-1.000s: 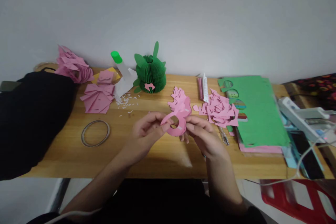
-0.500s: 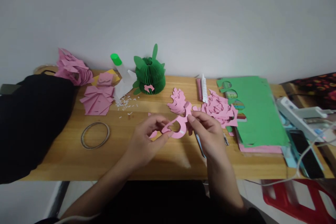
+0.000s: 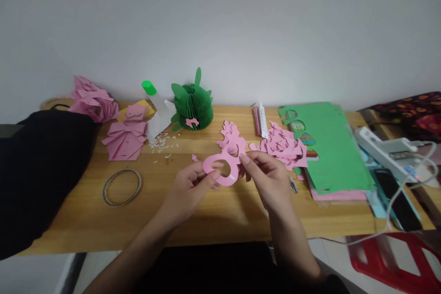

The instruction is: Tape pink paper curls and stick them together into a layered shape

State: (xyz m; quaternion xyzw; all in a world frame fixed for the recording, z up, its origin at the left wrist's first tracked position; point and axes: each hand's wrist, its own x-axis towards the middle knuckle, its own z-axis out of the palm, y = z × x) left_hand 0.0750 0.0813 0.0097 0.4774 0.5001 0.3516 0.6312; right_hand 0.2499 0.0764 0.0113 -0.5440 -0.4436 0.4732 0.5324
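Note:
Between my two hands is a pink paper cutout (image 3: pixel 229 180) with a large and a smaller round opening, and a small white strip on its lower edge. My left hand (image 3: pixel 189 188) pinches its left end, thumb on top. My right hand (image 3: pixel 267 174) grips its right side between thumb and fingers; those fingers are partly hidden behind the paper. Just beyond lies a jagged pink paper piece (image 3: pixel 230 134). Farther back stands a green honeycomb paper ball (image 3: pixel 195 108) with green leaf shapes and a small pink piece on its front.
A pink scrap pile (image 3: pixel 280 144), a white tube (image 3: pixel 263 121) and green paper sheets (image 3: pixel 330 147) lie to the right. Leftward are a tape ring (image 3: pixel 122 187), folded pink paper (image 3: pixel 126 140), a green-capped glue stick (image 3: pixel 150 89) and black cloth (image 3: pixel 44 170). A phone (image 3: pixel 396 200) lies far right.
The pink cutout has turned flatter toward me, so its large opening shows more fully. My left hand has shifted slightly left and down. The whole view has tilted a little.

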